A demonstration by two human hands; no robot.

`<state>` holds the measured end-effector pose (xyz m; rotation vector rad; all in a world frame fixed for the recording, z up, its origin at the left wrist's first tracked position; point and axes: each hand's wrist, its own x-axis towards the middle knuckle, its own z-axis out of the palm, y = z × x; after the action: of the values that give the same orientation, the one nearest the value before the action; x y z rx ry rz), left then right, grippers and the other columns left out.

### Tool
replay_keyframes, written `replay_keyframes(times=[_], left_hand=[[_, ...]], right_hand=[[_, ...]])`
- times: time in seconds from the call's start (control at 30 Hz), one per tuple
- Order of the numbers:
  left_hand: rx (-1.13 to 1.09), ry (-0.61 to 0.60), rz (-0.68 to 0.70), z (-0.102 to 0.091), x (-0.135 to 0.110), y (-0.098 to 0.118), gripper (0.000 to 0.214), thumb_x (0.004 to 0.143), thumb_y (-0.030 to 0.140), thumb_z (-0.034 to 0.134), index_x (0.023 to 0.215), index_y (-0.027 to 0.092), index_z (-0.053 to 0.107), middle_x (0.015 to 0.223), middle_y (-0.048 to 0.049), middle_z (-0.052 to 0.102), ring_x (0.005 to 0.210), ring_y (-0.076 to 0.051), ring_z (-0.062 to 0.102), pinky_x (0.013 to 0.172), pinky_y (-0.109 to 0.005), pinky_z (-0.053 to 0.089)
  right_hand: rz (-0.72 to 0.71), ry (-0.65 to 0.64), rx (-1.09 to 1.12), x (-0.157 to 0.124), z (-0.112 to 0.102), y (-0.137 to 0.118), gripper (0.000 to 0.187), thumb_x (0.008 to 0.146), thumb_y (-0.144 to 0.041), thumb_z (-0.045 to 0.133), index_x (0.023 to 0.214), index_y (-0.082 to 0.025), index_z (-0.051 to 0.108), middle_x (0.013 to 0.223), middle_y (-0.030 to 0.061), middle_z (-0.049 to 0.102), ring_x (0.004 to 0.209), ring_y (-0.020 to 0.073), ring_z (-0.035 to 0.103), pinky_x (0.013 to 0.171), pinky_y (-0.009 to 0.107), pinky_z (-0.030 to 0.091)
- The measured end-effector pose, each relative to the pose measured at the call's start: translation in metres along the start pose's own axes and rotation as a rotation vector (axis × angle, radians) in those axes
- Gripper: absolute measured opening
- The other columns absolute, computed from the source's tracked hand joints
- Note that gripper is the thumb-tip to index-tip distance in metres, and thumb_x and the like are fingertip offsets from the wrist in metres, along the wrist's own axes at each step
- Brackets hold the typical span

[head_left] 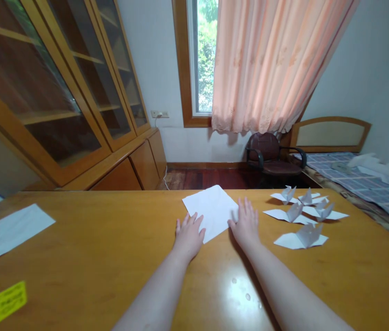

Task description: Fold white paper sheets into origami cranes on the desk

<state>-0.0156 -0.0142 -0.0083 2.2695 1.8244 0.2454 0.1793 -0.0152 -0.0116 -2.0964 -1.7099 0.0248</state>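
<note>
White sheet (211,209): lies flat with one corner toward the far edge of the table (111,243), about midway between the table's left and right sides. Left hand (189,234): palm down, fingertips on the sheet's near left edge. Right hand (246,223): palm down at the sheet's right corner, fingers spread. Both hands are unclenched; neither grasps anything, and the sheet is steadied by contact alone.

Principal hazard: the sheet's far corner is at the table's far edge; from this low angle it is hard to say whether it overhangs. A forward push by either hand could send that corner over and bend it. Uneven pressure could also turn the sheet or crease it off line, since no finger pins the far corner.

Secondary hazard: five folded paper pieces (306,237) are grouped toward the far right corner of the table, to the right of the right hand. An outward sweep of that hand or its forearm could knock or flatten the nearest; light paper offers little resistance.

Loose paper (11,234) at the left edge is well clear of both hands.
</note>
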Motion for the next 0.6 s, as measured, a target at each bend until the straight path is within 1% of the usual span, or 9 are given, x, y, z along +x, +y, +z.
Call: replay_keyframes(times=[0.03, 0.1, 0.13, 0.17, 0.23, 0.33, 0.4, 0.5, 0.6], left_hand=[[0.003, 0.003, 0.006, 0.000, 0.000, 0.000, 0.047, 0.084, 0.037, 0.038, 0.131, 0.030, 0.041, 0.142, -0.0023, 0.035, 0.134, -0.029, 0.020, 0.106, -0.058, 0.011], [0.005, 0.019, 0.015, 0.000, -0.001, 0.001, 0.047, 0.083, 0.037, 0.040, 0.130, 0.030, 0.042, 0.141, -0.0031, 0.037, 0.134, -0.029, 0.020, 0.105, -0.060, 0.008], [0.003, 0.030, 0.019, 0.000, -0.001, 0.001, 0.046, 0.083, 0.038, 0.042, 0.128, 0.030, 0.044, 0.139, -0.0037, 0.040, 0.133, -0.029, 0.021, 0.105, -0.060, 0.006], [-0.004, 0.043, 0.024, -0.001, -0.001, 0.001, 0.045, 0.083, 0.038, 0.042, 0.127, 0.030, 0.046, 0.137, -0.0043, 0.043, 0.133, -0.029, 0.022, 0.105, -0.061, 0.004], [-0.023, 0.062, 0.042, -0.003, -0.001, 0.002, 0.042, 0.082, 0.040, 0.044, 0.122, 0.031, 0.050, 0.130, -0.0054, 0.049, 0.130, -0.028, 0.027, 0.105, -0.061, 0.003], [-0.051, 0.053, 0.108, -0.008, -0.004, 0.001, 0.042, 0.079, 0.045, 0.048, 0.119, 0.032, 0.053, 0.125, -0.0059, 0.053, 0.127, -0.026, 0.034, 0.107, -0.057, 0.003], [-0.073, -0.012, 0.189, -0.011, -0.006, 0.001, 0.056, 0.072, 0.052, 0.055, 0.124, 0.033, 0.048, 0.133, -0.0058, 0.046, 0.130, -0.027, 0.028, 0.108, -0.053, 0.003], [-0.094, -0.121, 0.330, -0.014, -0.008, 0.000, 0.084, 0.061, 0.060, 0.063, 0.135, 0.035, 0.033, 0.146, -0.0038, 0.026, 0.137, -0.028, 0.012, 0.109, -0.051, 0.000], [-0.086, -0.148, 0.357, -0.013, -0.008, -0.001, 0.094, 0.058, 0.061, 0.064, 0.138, 0.035, 0.023, 0.150, -0.0031, 0.015, 0.138, -0.028, 0.005, 0.109, -0.051, -0.003]], right_hand=[[-0.110, -0.072, 0.015, -0.001, 0.000, -0.002, 0.071, 0.076, -0.034, 0.052, 0.139, -0.016, 0.025, 0.149, 0.0092, 0.014, 0.137, 0.0250, 0.009, 0.109, 0.043, 0.005], [-0.319, -0.245, 0.056, -0.005, 0.000, -0.004, 0.063, 0.079, -0.041, 0.049, 0.136, -0.020, 0.032, 0.148, 0.0070, 0.020, 0.136, 0.0227, 0.013, 0.109, 0.042, 0.005], [-0.381, -0.319, 0.071, -0.006, 0.000, -0.005, 0.062, 0.080, -0.045, 0.048, 0.136, -0.021, 0.034, 0.147, 0.0077, 0.023, 0.136, 0.0227, 0.015, 0.109, 0.042, 0.006], [-0.403, -0.369, 0.080, -0.007, -0.001, -0.006, 0.061, 0.081, -0.047, 0.047, 0.135, -0.021, 0.035, 0.146, 0.0087, 0.025, 0.135, 0.0232, 0.018, 0.108, 0.043, 0.008], [-0.396, -0.411, 0.095, -0.009, -0.003, -0.007, 0.061, 0.081, -0.050, 0.046, 0.134, -0.022, 0.037, 0.144, 0.0095, 0.029, 0.134, 0.0240, 0.021, 0.107, 0.044, 0.010], [-0.352, -0.384, 0.122, -0.009, -0.007, -0.008, 0.056, 0.081, -0.050, 0.046, 0.131, -0.024, 0.043, 0.142, 0.0075, 0.035, 0.131, 0.0234, 0.028, 0.106, 0.042, 0.014], [-0.310, -0.339, 0.136, -0.007, -0.010, -0.008, 0.048, 0.082, -0.047, 0.047, 0.124, -0.023, 0.051, 0.136, 0.0069, 0.044, 0.126, 0.0225, 0.036, 0.104, 0.038, 0.020], [-0.229, -0.264, 0.154, -0.002, -0.013, -0.006, 0.035, 0.085, -0.040, 0.044, 0.107, -0.021, 0.063, 0.116, 0.0070, 0.061, 0.110, 0.0209, 0.051, 0.094, 0.031, 0.032], [-0.140, -0.227, 0.183, 0.003, -0.013, -0.002, 0.034, 0.087, -0.037, 0.040, 0.092, -0.019, 0.068, 0.095, 0.0073, 0.068, 0.093, 0.0198, 0.058, 0.082, 0.028, 0.038]])
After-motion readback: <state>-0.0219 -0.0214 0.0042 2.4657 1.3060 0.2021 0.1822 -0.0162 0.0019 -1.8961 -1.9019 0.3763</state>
